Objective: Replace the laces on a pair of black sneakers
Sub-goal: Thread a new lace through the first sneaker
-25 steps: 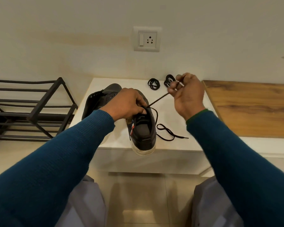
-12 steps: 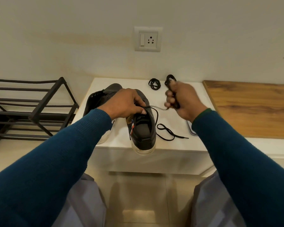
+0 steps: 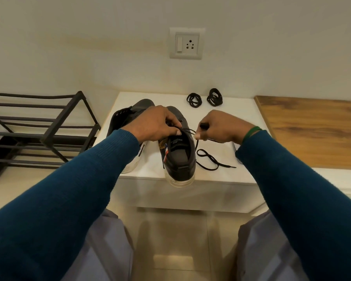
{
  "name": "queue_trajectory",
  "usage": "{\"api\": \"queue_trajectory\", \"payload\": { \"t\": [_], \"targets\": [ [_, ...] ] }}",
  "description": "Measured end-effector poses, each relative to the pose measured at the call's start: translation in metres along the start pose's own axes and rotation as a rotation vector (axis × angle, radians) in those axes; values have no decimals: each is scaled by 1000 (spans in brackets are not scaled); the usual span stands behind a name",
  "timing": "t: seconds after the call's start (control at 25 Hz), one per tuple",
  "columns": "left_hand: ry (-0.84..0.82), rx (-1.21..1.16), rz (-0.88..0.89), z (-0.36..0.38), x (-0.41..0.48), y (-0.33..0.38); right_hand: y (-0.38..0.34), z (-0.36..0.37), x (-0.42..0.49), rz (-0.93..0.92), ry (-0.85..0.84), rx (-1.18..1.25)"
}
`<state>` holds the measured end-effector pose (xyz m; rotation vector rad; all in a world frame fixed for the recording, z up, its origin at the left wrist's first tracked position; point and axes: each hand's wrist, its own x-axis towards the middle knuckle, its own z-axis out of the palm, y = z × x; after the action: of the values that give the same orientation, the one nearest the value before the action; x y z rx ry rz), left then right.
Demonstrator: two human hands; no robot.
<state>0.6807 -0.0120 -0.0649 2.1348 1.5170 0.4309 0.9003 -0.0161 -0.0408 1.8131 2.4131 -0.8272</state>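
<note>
The black sneaker [image 3: 179,159], white-soled, is laid lengthwise at frame centre on the white tabletop [image 3: 227,118], with its heel toward the bottom edge. Its eyelet area is gripped by the left hand [image 3: 156,124]. The black lace [image 3: 227,165] is apparently clenched in the right hand [image 3: 221,126].

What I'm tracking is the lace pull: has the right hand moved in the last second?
Yes. The right hand has come back from the right lace coil towards the shoe.
</note>
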Motion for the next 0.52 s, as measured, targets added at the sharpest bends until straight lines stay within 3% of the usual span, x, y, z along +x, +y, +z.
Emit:
{"api": "queue_trajectory", "payload": {
  "t": [0.08, 0.2, 0.24, 0.36, 0.52],
  "targets": [
    [-4, 0, -6, 0, -1, 0, -4, -4, 1, -102, 32, 302],
    [-2, 2, -25, -2, -2, 0, 0, -12, -2, -233, 289, 1230],
    [4, 10, -28, -2, -2, 0, 1, -12, -2, -226, 347, 1387],
    [36, 88, -12, 5, -1, 4, 1, 5, 3, -53, 366, 1355],
    [90, 174, 28, 8, -5, 9, 4, 19, 4, 327, 146, 1135]
  ]
}}
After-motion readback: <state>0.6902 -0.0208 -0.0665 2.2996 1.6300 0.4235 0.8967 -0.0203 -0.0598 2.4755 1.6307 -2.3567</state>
